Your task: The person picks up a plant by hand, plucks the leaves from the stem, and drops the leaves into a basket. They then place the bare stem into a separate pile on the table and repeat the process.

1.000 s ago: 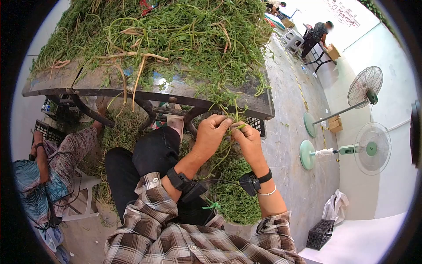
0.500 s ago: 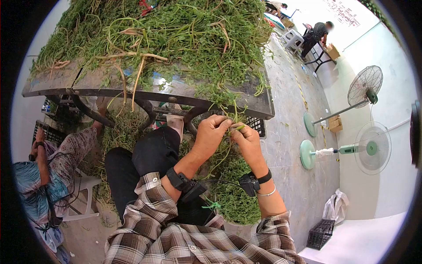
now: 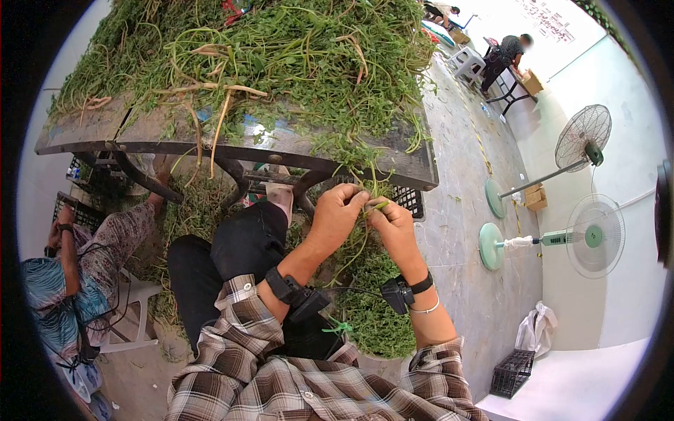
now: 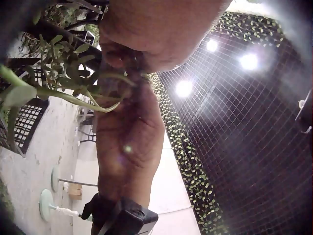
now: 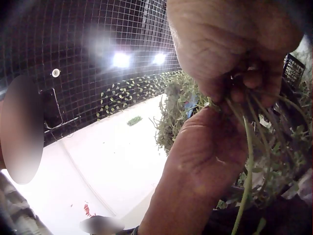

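We list, first, one long dark table [image 3: 70, 135], its near edge just beyond the hands. On it we count one broad heap of leafy greens [image 3: 295, 63], covering most of the top. Next, two pedestal fans [image 3: 554, 238] with pale green bases, on the floor to the right. Then one lower pile of greens [image 3: 375, 309], below the hands. One black crate [image 3: 511, 373], at lower right. One left hand [image 3: 337, 216], pinching green stems [image 5: 250, 166] between thumb and fingers. One right hand [image 3: 395, 221], just beside it, likewise pinching. Smallest, we enter those slender stems, some trailing below the fingers.
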